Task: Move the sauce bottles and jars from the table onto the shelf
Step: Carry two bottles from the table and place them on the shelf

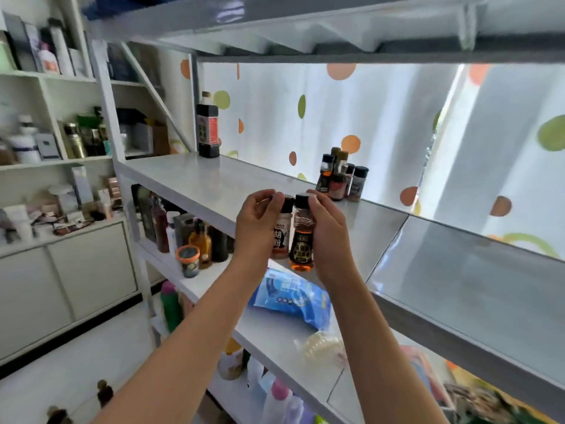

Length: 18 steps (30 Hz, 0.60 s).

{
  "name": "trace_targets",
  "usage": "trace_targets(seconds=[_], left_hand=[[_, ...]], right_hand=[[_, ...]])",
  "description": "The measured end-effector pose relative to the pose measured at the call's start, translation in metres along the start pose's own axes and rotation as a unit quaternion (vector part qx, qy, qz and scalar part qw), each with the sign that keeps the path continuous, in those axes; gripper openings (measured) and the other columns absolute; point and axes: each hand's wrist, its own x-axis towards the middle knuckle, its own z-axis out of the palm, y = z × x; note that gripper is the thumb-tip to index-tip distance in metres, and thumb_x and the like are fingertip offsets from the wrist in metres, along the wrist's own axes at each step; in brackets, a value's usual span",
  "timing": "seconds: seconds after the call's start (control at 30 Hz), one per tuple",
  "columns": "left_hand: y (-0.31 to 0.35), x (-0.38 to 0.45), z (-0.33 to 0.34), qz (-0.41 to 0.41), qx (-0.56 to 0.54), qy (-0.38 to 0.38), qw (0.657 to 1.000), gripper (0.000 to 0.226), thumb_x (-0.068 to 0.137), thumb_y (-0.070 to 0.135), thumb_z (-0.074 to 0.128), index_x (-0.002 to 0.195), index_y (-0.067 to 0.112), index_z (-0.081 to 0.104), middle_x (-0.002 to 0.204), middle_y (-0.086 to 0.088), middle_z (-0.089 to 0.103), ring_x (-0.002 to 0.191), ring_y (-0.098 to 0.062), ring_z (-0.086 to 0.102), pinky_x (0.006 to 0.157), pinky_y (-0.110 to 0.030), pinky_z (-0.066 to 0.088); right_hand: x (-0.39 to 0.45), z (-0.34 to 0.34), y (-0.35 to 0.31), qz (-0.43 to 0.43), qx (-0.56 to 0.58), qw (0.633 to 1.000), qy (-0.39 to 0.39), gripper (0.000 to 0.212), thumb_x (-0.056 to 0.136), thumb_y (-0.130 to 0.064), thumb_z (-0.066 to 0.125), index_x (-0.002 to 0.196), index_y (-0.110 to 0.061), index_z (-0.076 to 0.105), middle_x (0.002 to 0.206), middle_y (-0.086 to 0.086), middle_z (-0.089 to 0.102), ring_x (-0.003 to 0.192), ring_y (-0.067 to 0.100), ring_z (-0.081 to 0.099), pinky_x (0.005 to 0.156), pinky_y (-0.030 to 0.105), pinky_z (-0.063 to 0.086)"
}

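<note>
My left hand (258,221) grips a small pale spice jar (281,237) with a black cap. Beside it, my right hand (328,231) grips a small amber sauce bottle (302,240) with a black cap and dark label. Both are held upright, side by side, just above the front edge of the white shelf (183,175). On that shelf a tall dark sauce bottle (208,130) stands at the back left. A cluster of several small bottles and jars (342,175) stands at the back, just beyond my hands.
The lower shelf (275,338) holds several bottles (198,240), an orange-lidded jar (188,261), a blue bag (290,296) and a pale packet (321,347). A shelf board (336,29) hangs overhead. A white cabinet (61,286) with cluttered shelves stands at the left.
</note>
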Motion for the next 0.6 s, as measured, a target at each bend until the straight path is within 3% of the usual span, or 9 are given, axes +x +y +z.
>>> trace_targets(seconds=[0.17, 0.27, 0.37, 0.5, 0.6], left_hand=[[-0.021, 0.065, 0.019, -0.013, -0.01, -0.079, 0.997, 0.013, 0.09, 0.03, 0.066, 0.101, 0.022, 0.064, 0.099, 0.001, 0.073, 0.086, -0.019, 0.071, 0.056, -0.027, 0.055], [-0.03, 0.11, 0.026, -0.041, -0.061, -0.15, 0.986, 0.029, 0.083, 0.024, 0.072, 0.109, 0.011, 0.065, 0.103, -0.005, 0.073, 0.088, -0.021, 0.07, 0.071, -0.034, 0.058], [-0.035, 0.16, 0.034, -0.044, -0.073, -0.214, 0.973, 0.024, 0.083, 0.011, 0.072, 0.106, 0.005, 0.068, 0.104, -0.015, 0.072, 0.088, -0.021, 0.069, 0.082, -0.037, 0.056], [-0.035, 0.218, 0.05, 0.006, -0.007, -0.312, 0.95, 0.015, 0.084, 0.01, 0.072, 0.093, 0.021, 0.072, 0.094, -0.003, 0.075, 0.089, -0.016, 0.07, 0.082, -0.032, 0.057], [-0.041, 0.254, 0.068, 0.048, 0.057, -0.34, 0.938, 0.017, 0.081, 0.011, 0.075, 0.092, 0.022, 0.069, 0.087, 0.004, 0.075, 0.084, -0.007, 0.071, 0.078, -0.022, 0.055]], right_hand=[[0.067, -0.006, 0.007, -0.049, -0.084, 0.993, 0.062, 0.017, 0.1, -0.015, 0.05, 0.103, -0.011, 0.067, 0.093, 0.009, 0.067, 0.086, 0.023, 0.063, 0.08, 0.038, 0.05], [0.103, -0.008, 0.008, -0.055, -0.101, 0.99, 0.078, 0.021, 0.101, -0.016, 0.049, 0.098, -0.008, 0.069, 0.089, 0.01, 0.068, 0.083, 0.023, 0.063, 0.08, 0.039, 0.051], [0.143, -0.007, 0.006, -0.062, -0.128, 0.983, 0.114, 0.025, 0.101, -0.018, 0.049, 0.107, -0.003, 0.068, 0.089, 0.009, 0.069, 0.085, 0.025, 0.064, 0.085, 0.045, 0.053], [0.189, -0.014, 0.002, -0.074, -0.233, 0.958, 0.153, 0.025, 0.102, -0.022, 0.048, 0.103, -0.014, 0.072, 0.096, 0.008, 0.074, 0.084, 0.019, 0.069, 0.081, 0.038, 0.056], [0.216, -0.034, 0.0, -0.082, -0.301, 0.929, 0.2, 0.024, 0.102, -0.023, 0.051, 0.103, -0.01, 0.071, 0.09, 0.004, 0.073, 0.078, 0.014, 0.067, 0.074, 0.034, 0.053]])
